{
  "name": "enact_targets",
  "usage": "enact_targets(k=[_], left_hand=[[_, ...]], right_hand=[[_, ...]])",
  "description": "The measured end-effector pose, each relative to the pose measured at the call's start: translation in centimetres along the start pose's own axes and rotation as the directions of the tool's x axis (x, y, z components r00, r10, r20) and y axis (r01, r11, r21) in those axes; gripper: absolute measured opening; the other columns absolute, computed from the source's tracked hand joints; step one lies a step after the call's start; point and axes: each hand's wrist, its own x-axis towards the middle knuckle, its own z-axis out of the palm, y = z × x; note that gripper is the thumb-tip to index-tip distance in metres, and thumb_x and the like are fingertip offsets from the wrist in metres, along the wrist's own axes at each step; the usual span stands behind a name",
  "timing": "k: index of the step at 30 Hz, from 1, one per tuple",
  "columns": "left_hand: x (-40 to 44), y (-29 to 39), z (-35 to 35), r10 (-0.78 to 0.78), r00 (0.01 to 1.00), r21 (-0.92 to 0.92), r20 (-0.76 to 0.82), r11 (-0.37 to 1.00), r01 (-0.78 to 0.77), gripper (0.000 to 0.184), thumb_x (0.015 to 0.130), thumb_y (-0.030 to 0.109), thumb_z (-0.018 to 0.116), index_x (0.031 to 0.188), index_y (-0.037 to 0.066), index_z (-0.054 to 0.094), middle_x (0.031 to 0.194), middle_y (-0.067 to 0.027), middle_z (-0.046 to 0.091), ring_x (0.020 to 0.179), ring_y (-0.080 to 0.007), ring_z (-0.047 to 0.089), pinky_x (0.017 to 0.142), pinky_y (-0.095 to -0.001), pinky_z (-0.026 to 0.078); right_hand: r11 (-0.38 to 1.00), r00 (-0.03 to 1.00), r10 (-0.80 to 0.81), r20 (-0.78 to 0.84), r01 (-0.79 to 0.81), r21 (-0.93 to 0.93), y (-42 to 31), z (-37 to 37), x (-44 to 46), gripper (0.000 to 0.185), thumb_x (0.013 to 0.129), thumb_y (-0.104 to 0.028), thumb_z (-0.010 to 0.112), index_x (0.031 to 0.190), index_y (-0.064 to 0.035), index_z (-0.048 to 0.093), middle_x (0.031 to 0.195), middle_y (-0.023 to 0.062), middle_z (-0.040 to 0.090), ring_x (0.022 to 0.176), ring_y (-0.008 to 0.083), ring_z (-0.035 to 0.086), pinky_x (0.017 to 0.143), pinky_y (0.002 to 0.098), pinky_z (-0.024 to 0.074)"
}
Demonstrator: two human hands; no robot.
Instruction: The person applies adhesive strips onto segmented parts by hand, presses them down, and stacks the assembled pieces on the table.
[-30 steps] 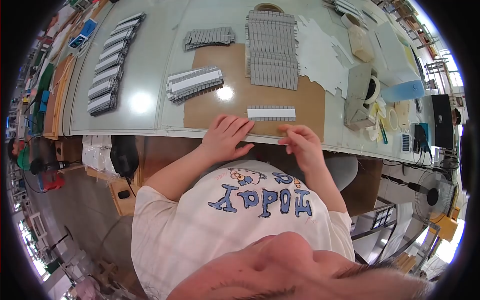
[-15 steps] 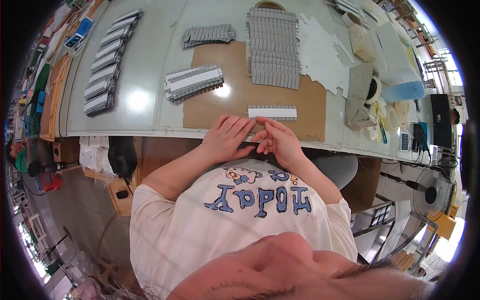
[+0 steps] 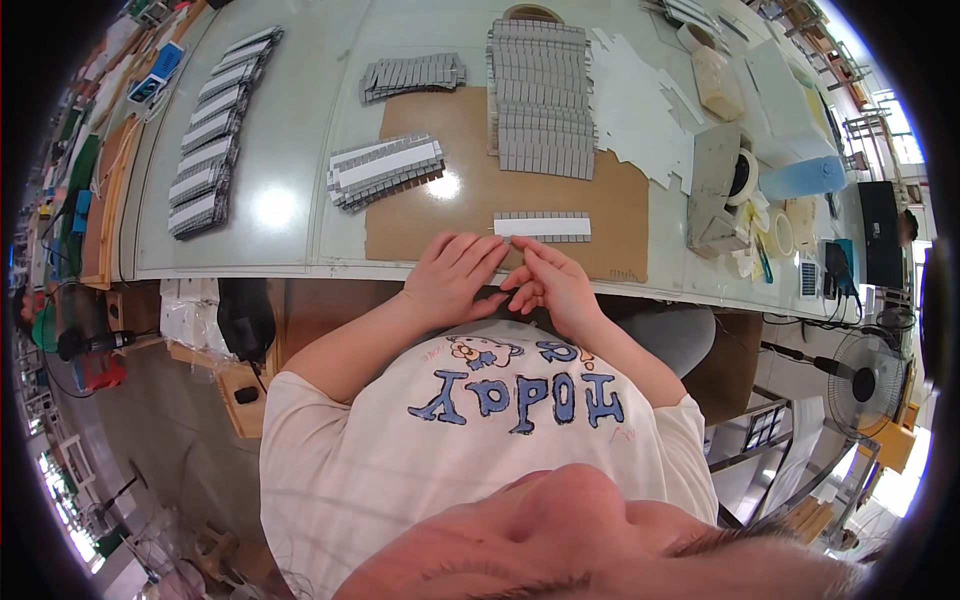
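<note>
At the front edge of the table, my left hand [image 3: 457, 272] lies palm down. Its fingers are stretched out side by side, and their tips are close to the left end of a white strip with grey segmented edges [image 3: 542, 227]. My right hand [image 3: 550, 282] is beside it, index finger reaching toward the left fingertips and the other fingers curled in. Anything between the right fingers is too small or hidden to make out. The strip lies flat on a brown board [image 3: 620, 215], just beyond both hands.
Fanned grey strips [image 3: 545, 100] are stacked behind the board. Smaller piles, one grey [image 3: 413, 76] and one white-topped [image 3: 388, 172], lie to the left. A long row of strips [image 3: 215, 140] runs farther left. Tape rolls [image 3: 743, 178] and a blue bottle [image 3: 805, 178] stand right.
The view has shifted slightly. Both hands stay at almost the same spot by the strip's left end, with only small finger movement.
</note>
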Motion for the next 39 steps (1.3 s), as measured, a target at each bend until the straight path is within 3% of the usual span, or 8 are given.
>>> enact_targets(k=[5,10,18,21,25,29,34,39], left_hand=[[-0.1,0.1,0.0,0.005,1.0,0.002,-0.009,1.0,-0.005,0.064,0.077,0.041,0.075,0.128,0.005,0.061,0.132,-0.006,0.058,0.117,-0.0232,0.054,0.101,-0.0403,0.042],[0.0,0.1,-0.2,0.008,1.0,0.001,-0.011,1.0,-0.008,0.062,0.078,0.041,0.076,0.127,0.006,0.061,0.132,-0.0058,0.06,0.116,-0.024,0.055,0.101,-0.0402,0.042],[-3.3,-0.8,-0.7,-0.217,0.976,-0.575,-0.031,0.802,0.159,0.031,0.089,0.023,0.074,0.115,0.007,0.069,0.11,-0.0078,0.07,0.092,-0.0246,0.066,0.078,-0.0363,0.055],[-5.1,0.2,-2.7,-0.377,0.448,-0.526,0.811,-0.133,0.84,0.031,0.104,0.027,0.057,0.121,0.002,0.067,0.112,-0.0074,0.072,0.084,-0.0132,0.067,0.07,-0.0323,0.057],[-6.4,2.1,-0.9,-0.4,0.239,-0.464,0.885,-0.705,0.536,0.048,0.1,0.032,0.064,0.132,-0.003,0.059,0.119,-0.0115,0.071,0.075,-0.0135,0.064,0.07,-0.0273,0.054],[-4.7,2.4,-2.2,-0.541,0.202,-0.558,0.816,-0.649,0.517,0.046,0.101,0.032,0.062,0.13,-0.003,0.061,0.116,-0.0122,0.072,0.074,-0.0149,0.066,0.066,-0.0272,0.053],[-1.4,-2.5,-6.8,-0.74,0.278,-0.631,0.613,-0.246,0.736,0.036,0.096,0.03,0.068,0.113,-0.001,0.069,0.095,-0.0095,0.076,0.065,-0.012,0.065,0.054,-0.0249,0.044],[0.4,-13.0,-10.0,-0.807,0.293,-0.518,0.513,-0.018,0.855,0.04,0.091,0.039,0.071,0.104,0.001,0.072,0.085,-0.0084,0.075,0.061,-0.0149,0.066,0.053,-0.0287,0.044]], right_hand=[[0.612,0.888,-0.458,-0.036,0.286,-0.737,0.2,0.0,-0.6,0.04,0.104,-0.025,0.055,0.14,-0.0069,0.056,0.095,0.0088,0.071,0.072,0.0185,0.067,0.064,0.0298,0.0525],[-0.375,0.491,-0.704,0.513,0.356,-0.856,-0.9,-0.3,0.3,0.036,0.09,-0.028,0.069,0.12,-0.0086,0.069,0.126,0.0126,0.062,0.122,0.0337,0.052,0.104,0.0498,0.0391],[-0.296,0.459,-0.816,0.352,0.192,-0.936,0.5,-5.6,-1.2,0.036,0.087,-0.027,0.071,0.115,-0.0042,0.07,0.135,0.0131,0.06,0.125,0.0339,0.052,0.112,0.0534,0.031],[-0.327,0.535,-0.729,0.427,0.275,-0.904,-0.4,-5.3,-1.7,0.046,0.085,-0.029,0.072,0.123,-0.0047,0.064,0.134,0.0128,0.059,0.126,0.0315,0.05,0.112,0.0535,0.0314],[-0.383,0.494,-0.559,0.665,0.557,-0.736,-1.1,-3.4,-0.3,0.041,0.088,-0.028,0.068,0.124,-0.0084,0.064,0.135,0.0099,0.058,0.125,0.0319,0.051,0.109,0.0541,0.0356],[-0.311,0.739,-0.543,0.399,0.264,-0.913,-5.1,-4.1,1.5,0.017,0.089,-0.019,0.065,0.104,-0.0099,0.067,0.106,0.0065,0.065,0.102,0.0314,0.06,0.092,0.0495,0.0442],[-0.22,0.316,-0.907,0.279,0.209,-0.953,-7.2,-10.8,7.0,0.005,0.086,-0.015,0.068,0.088,-0.0107,0.066,0.093,0.0039,0.062,0.096,0.0272,0.06,0.085,0.044,0.0442],[-0.222,0.396,-0.872,0.287,0.201,-0.954,-7.8,-11.3,7.6,0.005,0.086,-0.013,0.07,0.089,-0.0111,0.066,0.094,0.0034,0.062,0.095,0.0255,0.059,0.088,0.0428,0.0418]])
